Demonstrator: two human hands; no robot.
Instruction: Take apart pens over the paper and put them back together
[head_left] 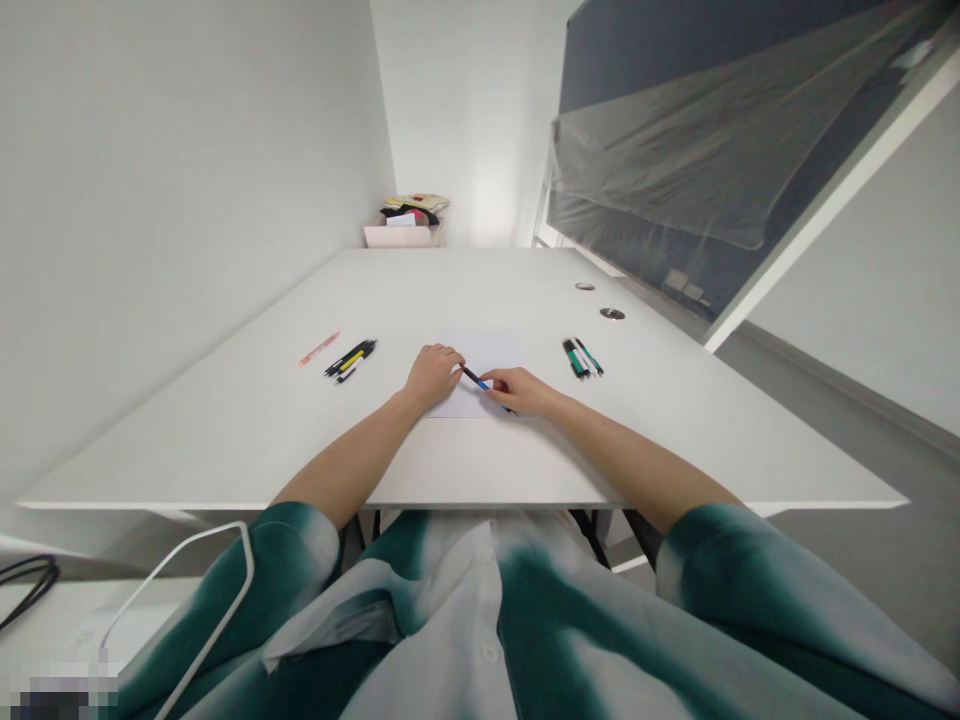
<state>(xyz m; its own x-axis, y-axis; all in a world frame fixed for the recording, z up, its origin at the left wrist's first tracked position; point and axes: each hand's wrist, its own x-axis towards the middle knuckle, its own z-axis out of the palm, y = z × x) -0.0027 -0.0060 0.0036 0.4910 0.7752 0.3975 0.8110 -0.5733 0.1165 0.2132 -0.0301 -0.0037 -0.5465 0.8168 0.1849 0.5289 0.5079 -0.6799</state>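
Above a white sheet of paper (484, 348) on the table, a black and blue pen (472, 376) slants between my hands. My left hand (435, 374) is closed at the pen's upper left end, fingertips on its black part. My right hand (519, 390) pinches the blue part between thumb and fingers, and the pen's other end sticks out below it. To the left lie several black and yellow pens (351, 362) in a bunch, with a pink ruler-like strip (318, 349) beside them. Several green, white and black pens (582, 358) lie to the right.
The white table (225, 440) runs up close to a wall on the left. Two round metal fittings (613, 314) sit near its right edge. A pink box (397, 236) with cloth-like items stands beyond the far edge. On the right leans a dark panel (675, 150) draped in plastic sheeting.
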